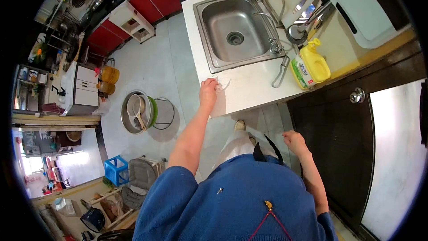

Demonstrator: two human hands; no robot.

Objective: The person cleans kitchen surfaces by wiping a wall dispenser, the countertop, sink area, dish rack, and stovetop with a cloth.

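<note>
My left hand (208,93) reaches to the left edge of the white countertop (249,89), just below the sink. Its fingers are closed on a small whitish, partly see-through scrap (220,86). Whether that is thin plastic or tissue I cannot tell. My right hand (295,143) hangs in front of the dark door, away from the counter. Its fingers are loosely curled in and nothing shows in them. The steel sink (208,40) lies beyond my left hand, with a drain in its floor.
On the counter's right stand a yellow pump bottle (314,67) and a metal tong-like tool (281,72). A dark door (330,111) with a round knob borders my right side. A steel basin (126,118), a blue crate (117,169) and a grey chair (141,174) are on the left.
</note>
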